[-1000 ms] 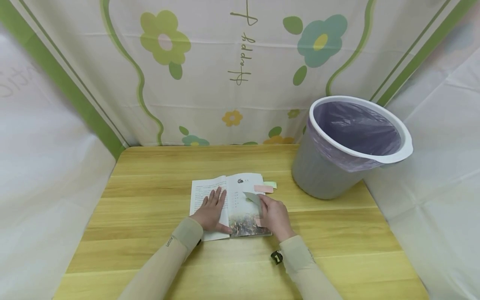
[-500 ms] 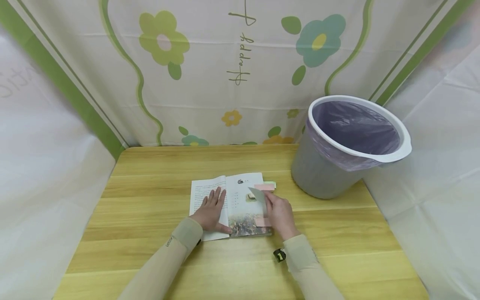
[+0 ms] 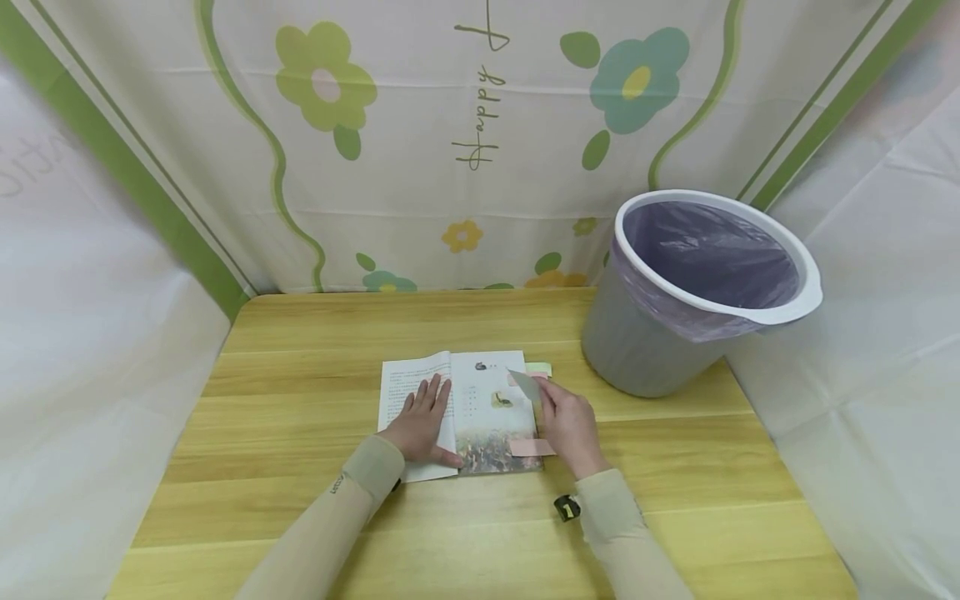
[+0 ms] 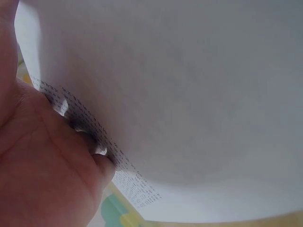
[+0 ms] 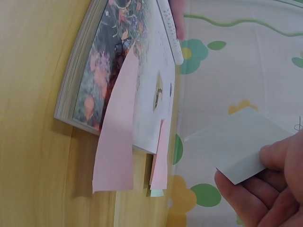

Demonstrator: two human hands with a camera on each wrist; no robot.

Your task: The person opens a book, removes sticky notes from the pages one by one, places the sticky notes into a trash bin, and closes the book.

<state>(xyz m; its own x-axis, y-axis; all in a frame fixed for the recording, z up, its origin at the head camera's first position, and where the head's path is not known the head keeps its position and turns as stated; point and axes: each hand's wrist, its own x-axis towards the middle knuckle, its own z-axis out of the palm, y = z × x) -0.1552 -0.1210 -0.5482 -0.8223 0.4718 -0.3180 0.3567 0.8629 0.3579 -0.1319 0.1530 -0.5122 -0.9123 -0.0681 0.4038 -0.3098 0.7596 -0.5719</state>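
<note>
Right hand (image 3: 572,427) pinches pale slip (image 5: 236,146), rightly by edge; should prove light, bendy. Left hand (image 3: 420,423), fingers spread, on book (image 3: 486,417), pressure unclear.

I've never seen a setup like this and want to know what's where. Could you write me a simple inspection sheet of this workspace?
Surface: wood-grain table.
Job's things: open book; pink tabs and a green tab jut past its right edge; pale slip in the right hand.
Clutter: only a grey bin with a purple liner, far right on the table.
Left grip: bare hand, fingers spread over the left page.
Right grip: bare hand, pinching the slip.
Cables: nothing seen.
Surroundings: flower-print cloth behind the table.
</note>
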